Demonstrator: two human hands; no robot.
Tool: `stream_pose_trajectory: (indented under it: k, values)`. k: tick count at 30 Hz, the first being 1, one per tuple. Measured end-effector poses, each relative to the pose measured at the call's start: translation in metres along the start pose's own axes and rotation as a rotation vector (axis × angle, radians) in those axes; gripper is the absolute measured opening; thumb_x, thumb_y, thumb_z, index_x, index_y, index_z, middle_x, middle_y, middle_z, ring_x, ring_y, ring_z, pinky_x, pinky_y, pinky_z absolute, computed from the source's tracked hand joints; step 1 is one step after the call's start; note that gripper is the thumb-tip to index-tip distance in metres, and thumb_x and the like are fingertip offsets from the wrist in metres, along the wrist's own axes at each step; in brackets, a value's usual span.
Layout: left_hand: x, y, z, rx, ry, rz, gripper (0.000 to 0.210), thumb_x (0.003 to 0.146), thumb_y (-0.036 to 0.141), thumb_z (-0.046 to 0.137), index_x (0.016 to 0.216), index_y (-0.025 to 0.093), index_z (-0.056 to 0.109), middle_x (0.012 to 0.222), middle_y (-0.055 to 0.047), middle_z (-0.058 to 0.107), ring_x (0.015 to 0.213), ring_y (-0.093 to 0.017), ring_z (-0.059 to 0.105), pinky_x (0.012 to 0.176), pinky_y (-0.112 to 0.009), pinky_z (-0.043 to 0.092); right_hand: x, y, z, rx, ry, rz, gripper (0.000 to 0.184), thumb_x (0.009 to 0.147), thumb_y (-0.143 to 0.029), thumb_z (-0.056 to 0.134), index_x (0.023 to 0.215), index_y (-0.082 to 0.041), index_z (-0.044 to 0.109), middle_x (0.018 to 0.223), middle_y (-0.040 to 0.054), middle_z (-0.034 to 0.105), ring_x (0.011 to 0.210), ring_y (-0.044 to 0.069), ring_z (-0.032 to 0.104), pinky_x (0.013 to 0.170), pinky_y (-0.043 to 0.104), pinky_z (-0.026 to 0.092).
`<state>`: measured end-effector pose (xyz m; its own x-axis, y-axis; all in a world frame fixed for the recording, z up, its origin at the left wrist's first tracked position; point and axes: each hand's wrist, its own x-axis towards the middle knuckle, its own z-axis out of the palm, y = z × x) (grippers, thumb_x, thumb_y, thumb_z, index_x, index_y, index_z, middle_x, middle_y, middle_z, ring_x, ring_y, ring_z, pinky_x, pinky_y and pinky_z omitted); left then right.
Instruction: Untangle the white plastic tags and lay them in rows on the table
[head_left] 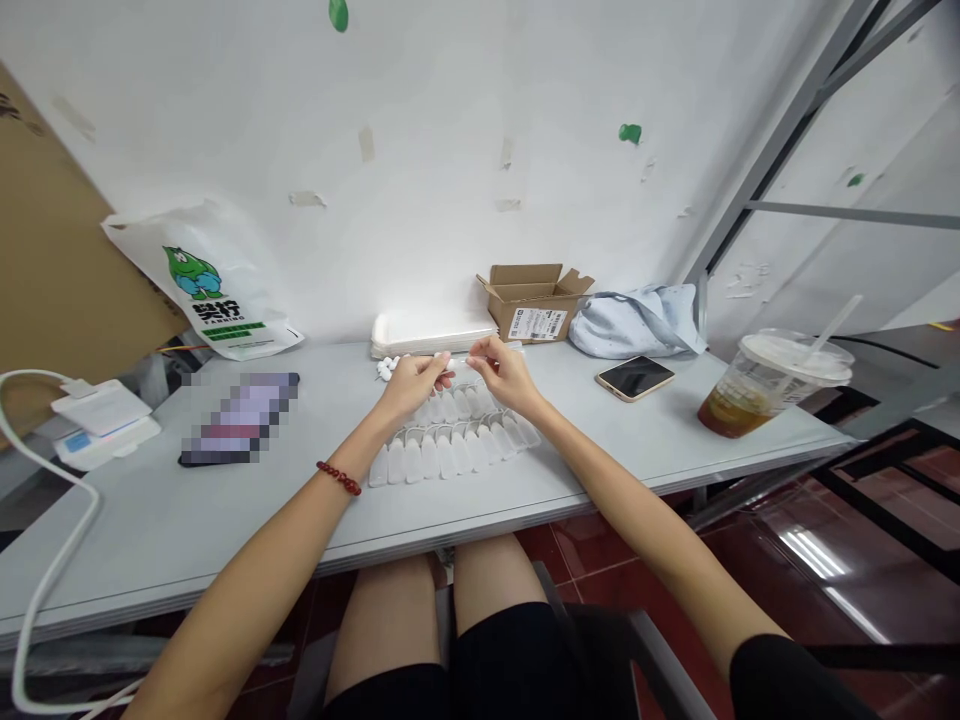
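Above the back of the rows, my left hand (415, 385) and my right hand (504, 375) are close together with fingertips pinched. Between them is a small whitish piece (460, 364), too small to make out its kind. Under and in front of the hands, flat translucent white tabs with rounded ends (450, 455) lie side by side in rows, thin pale loops at their far ends. My wrists and fingers partly cover the farther row. A cluster of small white rounded pieces (385, 368) lies just left of my left hand.
Behind my hands stand stacked white trays (435, 330) and an open cardboard box (529, 310). A pale cloth bag (637, 320), a phone (636, 378) and a drink cup (750, 390) are rightward. Leftward are another phone (244, 415), a white plastic bag (217, 290) and a charger with cable (105, 415).
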<state>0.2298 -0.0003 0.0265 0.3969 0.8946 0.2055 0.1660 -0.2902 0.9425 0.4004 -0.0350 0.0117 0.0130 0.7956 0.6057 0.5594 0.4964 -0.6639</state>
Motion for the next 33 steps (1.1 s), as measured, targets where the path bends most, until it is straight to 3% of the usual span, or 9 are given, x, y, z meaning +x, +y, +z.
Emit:
stream_pose_trajectory:
  k: [4, 7, 11, 14, 19, 27, 33]
  values:
    - [-0.0032, 0.0032, -0.0011, 0.02, -0.011, 0.047, 0.049, 0.072, 0.062, 0.06, 0.062, 0.014, 0.063, 0.062, -0.006, 0.063, 0.058, -0.014, 0.055, 0.055, -0.027, 0.043, 0.0003, -0.0013, -0.0021, -0.016, -0.017, -0.009, 0.014, 0.086, -0.035, 0.05, 0.087, -0.02, 0.049, 0.066, -0.0019, 0.058, 0.052, 0.012, 0.044, 0.056, 0.026, 0.035]
    - [-0.0049, 0.0044, -0.0011, 0.032, -0.029, 0.112, 0.042, 0.07, 0.056, 0.065, 0.074, 0.014, 0.067, 0.072, -0.006, 0.067, 0.06, -0.013, 0.055, 0.059, -0.028, 0.046, 0.0011, -0.0011, -0.0036, 0.004, -0.039, -0.012, 0.016, 0.088, -0.035, 0.047, 0.083, -0.02, 0.049, 0.066, -0.0006, 0.059, 0.055, 0.012, 0.048, 0.057, 0.026, 0.036]
    - [-0.0046, 0.0032, 0.0003, 0.015, 0.035, 0.142, 0.041, 0.067, 0.053, 0.069, 0.082, 0.015, 0.07, 0.075, -0.005, 0.068, 0.066, -0.015, 0.057, 0.062, -0.029, 0.048, 0.0015, -0.0012, -0.003, 0.004, -0.051, 0.005, 0.02, 0.09, -0.038, 0.044, 0.084, -0.02, 0.05, 0.071, 0.0016, 0.062, 0.058, 0.013, 0.055, 0.057, 0.025, 0.038]
    - [-0.0038, 0.0028, 0.0011, -0.021, 0.033, 0.103, 0.045, 0.07, 0.058, 0.064, 0.075, 0.014, 0.068, 0.076, -0.009, 0.069, 0.069, -0.017, 0.058, 0.057, -0.027, 0.047, 0.0005, -0.0016, -0.001, -0.006, -0.036, 0.002, 0.022, 0.091, -0.04, 0.044, 0.087, -0.02, 0.051, 0.071, 0.0018, 0.063, 0.059, 0.014, 0.056, 0.057, 0.026, 0.038]
    - [-0.0035, 0.0043, 0.0006, -0.074, -0.038, -0.053, 0.052, 0.071, 0.063, 0.059, 0.063, 0.012, 0.064, 0.063, -0.009, 0.064, 0.056, -0.014, 0.054, 0.048, -0.026, 0.042, -0.0009, -0.0008, 0.0014, -0.058, -0.033, -0.042, 0.019, 0.091, -0.038, 0.045, 0.089, -0.019, 0.051, 0.071, 0.0023, 0.063, 0.059, 0.014, 0.054, 0.059, 0.026, 0.038]
    - [-0.0047, 0.008, -0.0022, 0.045, -0.06, 0.111, 0.039, 0.069, 0.054, 0.065, 0.068, 0.015, 0.065, 0.068, -0.005, 0.065, 0.056, -0.012, 0.052, 0.059, -0.028, 0.046, 0.0008, 0.0042, 0.0002, -0.131, -0.026, -0.037, 0.017, 0.092, -0.036, 0.041, 0.086, -0.021, 0.046, 0.071, 0.0011, 0.058, 0.059, 0.016, 0.05, 0.059, 0.028, 0.037]
    - [-0.0031, 0.0052, -0.0005, -0.071, -0.051, -0.002, 0.044, 0.072, 0.058, 0.061, 0.07, 0.014, 0.065, 0.074, -0.009, 0.065, 0.066, -0.016, 0.055, 0.052, -0.027, 0.046, -0.0003, 0.0046, 0.0018, -0.048, -0.018, -0.001, 0.022, 0.092, -0.042, 0.04, 0.087, -0.022, 0.047, 0.063, -0.0028, 0.049, 0.054, 0.013, 0.044, 0.055, 0.027, 0.035]
